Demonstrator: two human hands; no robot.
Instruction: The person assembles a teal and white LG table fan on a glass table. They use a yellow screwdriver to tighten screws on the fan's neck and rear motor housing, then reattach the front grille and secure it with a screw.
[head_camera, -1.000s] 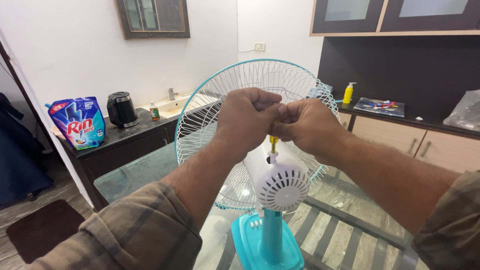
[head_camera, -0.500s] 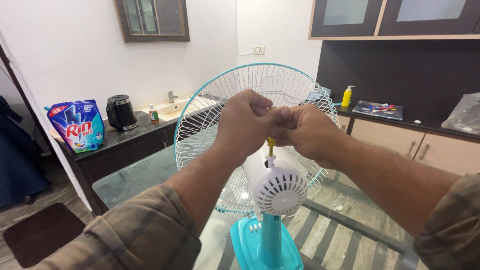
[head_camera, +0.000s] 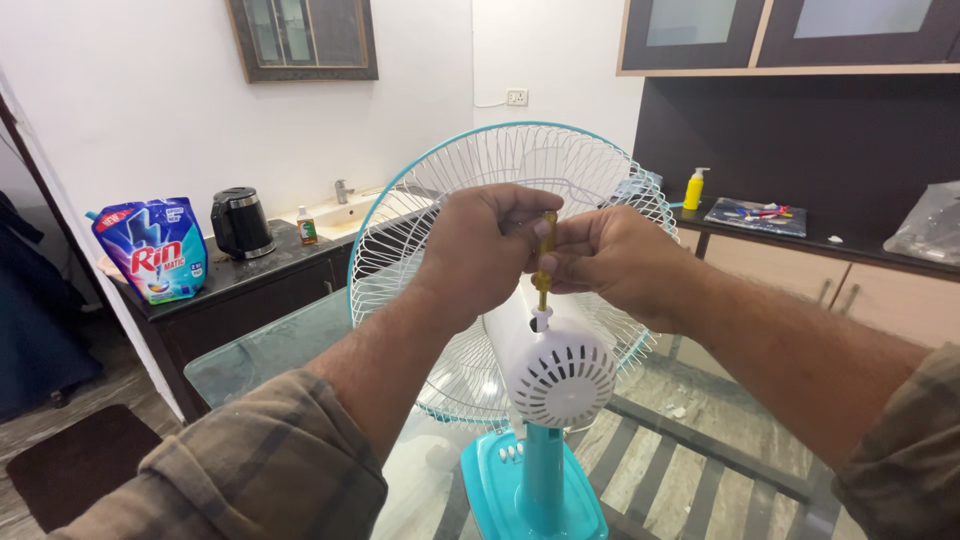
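- Right in front of us, on the glass table (head_camera: 260, 350), stands the table fan (head_camera: 545, 380), teal base and stem nearest, white motor housing (head_camera: 555, 365) with its vented back facing us.
- Just above that housing, our left hand (head_camera: 480, 250) and right hand (head_camera: 610, 260) are bunched together, both pinched shut on a yellow-handled screwdriver (head_camera: 545, 255).
- The screwdriver stands upright between the two hands, its lower end going down to the hole on top of the housing, so the tool sits directly under our fingertips.
- Behind the hands is the white wire grille (head_camera: 450, 200) with its teal rim.
- Further back on the left, a dark counter (head_camera: 240, 275) has a blue detergent pouch (head_camera: 150, 250), a black kettle (head_camera: 240, 222) and a small bottle (head_camera: 306, 226).
- Off to the right, a yellow bottle (head_camera: 693, 190) on the far cabinet top.
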